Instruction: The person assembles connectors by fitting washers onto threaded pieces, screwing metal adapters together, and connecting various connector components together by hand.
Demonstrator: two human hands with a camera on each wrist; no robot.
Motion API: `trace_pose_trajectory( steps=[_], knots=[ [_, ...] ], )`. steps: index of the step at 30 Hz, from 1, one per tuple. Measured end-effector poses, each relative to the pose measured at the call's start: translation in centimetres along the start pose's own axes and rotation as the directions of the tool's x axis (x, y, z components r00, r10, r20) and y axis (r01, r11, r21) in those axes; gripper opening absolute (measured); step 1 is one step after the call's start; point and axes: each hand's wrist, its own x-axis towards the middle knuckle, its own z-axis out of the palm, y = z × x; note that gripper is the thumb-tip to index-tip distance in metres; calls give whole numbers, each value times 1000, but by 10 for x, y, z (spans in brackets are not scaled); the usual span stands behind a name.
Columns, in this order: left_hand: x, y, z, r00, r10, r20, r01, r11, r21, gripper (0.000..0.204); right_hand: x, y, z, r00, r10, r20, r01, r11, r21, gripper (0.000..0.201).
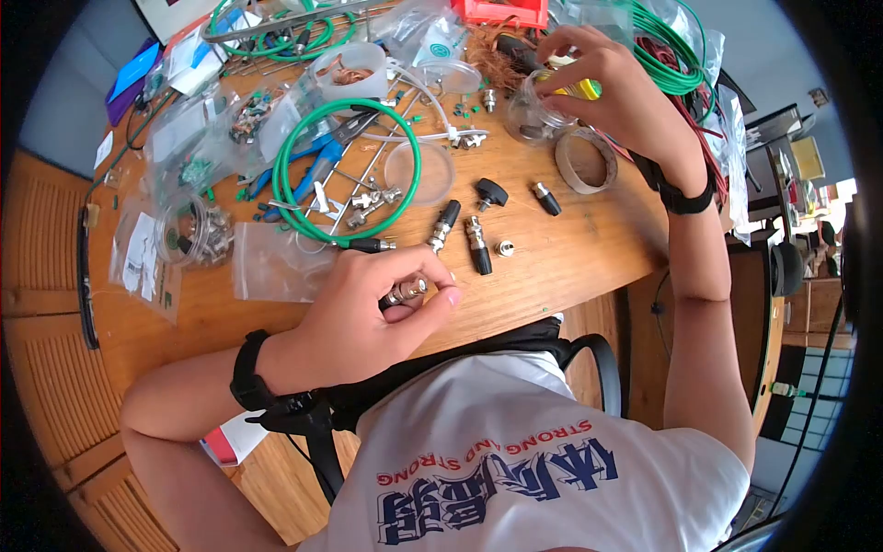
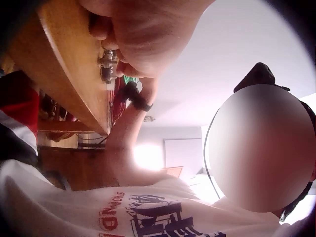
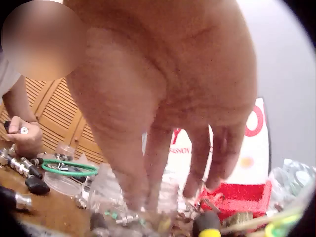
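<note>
My left hand (image 1: 354,313) holds a silver coaxial connector with a dark end (image 1: 405,293) in its curled fingers, near the table's front edge. Part of that connector is hidden by the palm. At the back right, my right hand (image 1: 612,92) reaches down to a clear plastic jar (image 1: 524,121). In the right wrist view its thumb and forefinger (image 3: 155,177) dip fairly straight into the jar's mouth, among small metal and green pieces. Between the hands lie black-and-silver connectors (image 1: 478,247), a black knob-like piece (image 1: 491,192) and a small silver ring-shaped piece (image 1: 504,248).
A green cable coil (image 1: 416,189) lies over blue-handled pliers (image 1: 322,164). A tape roll (image 1: 586,162) stands beside the jar. Plastic bags (image 1: 276,262), a tub of copper scraps (image 1: 349,74), a red bin (image 1: 506,11) and more green cable (image 1: 667,60) crowd the table.
</note>
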Motion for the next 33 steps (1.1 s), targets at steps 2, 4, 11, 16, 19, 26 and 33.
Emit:
trace_pose_trajectory(
  steps=[2,4,11,16,19,26,33],
  knots=[
    [0,-2,0,1000,-20,23,21,1000,-21,8,5,-1,2,993,37,112,-32,999,-41,12],
    [0,-2,0,999,-34,21,34,999,-18,8,11,2,5,983,32,183,-19,997,-70,10],
    [0,-1,0,1000,-22,21,22,1000,-19,7,32,21,14,962,-101,254,115,993,-39,7],
    [0,3,-2,998,-45,37,46,999,-8,8,35,26,13,959,-85,270,104,993,-59,10],
    [1,1,0,998,-52,32,52,999,-6,8,34,26,11,934,-31,357,72,992,-101,8],
    [1,-1,0,1000,-5,18,5,1000,12,8,31,24,10,922,22,386,43,987,-158,4],
    [1,3,1,1000,3,-6,-3,1000,0,9,30,41,8,900,-126,418,212,963,-164,8]
  ],
)
